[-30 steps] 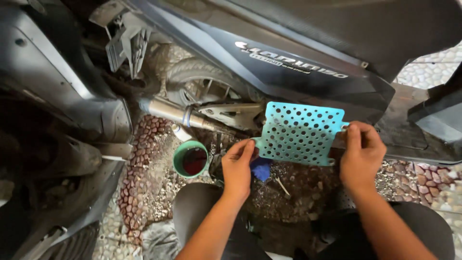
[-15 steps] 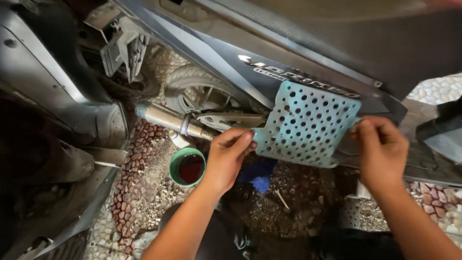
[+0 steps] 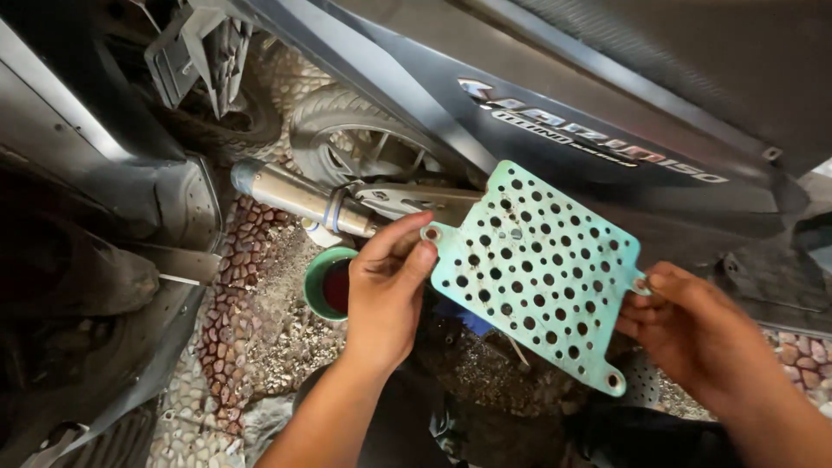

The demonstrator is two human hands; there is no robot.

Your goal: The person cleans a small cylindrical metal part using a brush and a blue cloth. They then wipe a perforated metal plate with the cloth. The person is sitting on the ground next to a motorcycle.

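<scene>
Pebbled ground [image 3: 260, 338] under a dark scooter [image 3: 555, 104]. A teal perforated plate [image 3: 537, 264] was held up in front of the scooter's side panel, long axis running from upper left down to lower right, flat face toward the camera. Left hand [image 3: 386, 295] pinched its upper-left corner, right hand [image 3: 693, 334] gripped the right edge. Green cup [image 3: 319, 282] of dark liquid sat left of the left hand, below the exhaust pipe [image 3: 299, 198]. Rear wheel [image 3: 355, 147] was partly hidden behind the bodywork; something blue under the plate was hard to make out.
</scene>
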